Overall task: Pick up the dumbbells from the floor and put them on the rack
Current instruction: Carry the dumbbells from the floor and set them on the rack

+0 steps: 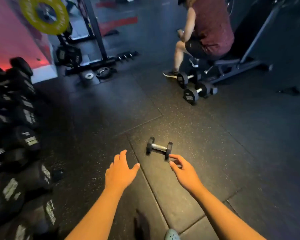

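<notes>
A small black hex dumbbell with a chrome handle lies on the dark rubber floor in front of me. My right hand hovers just beside its near right head, fingers curled and apart, holding nothing. My left hand is stretched out to the left of the dumbbell, fingers spread, empty. The dumbbell rack, full of black dumbbells, runs along the left edge of the view. Two larger black dumbbells lie on the floor further away, by a bench.
A person in a maroon shirt sits on a bench at the back right. A squat rack with weight plates and a yellow plate stands at the back left. My shoe shows at the bottom.
</notes>
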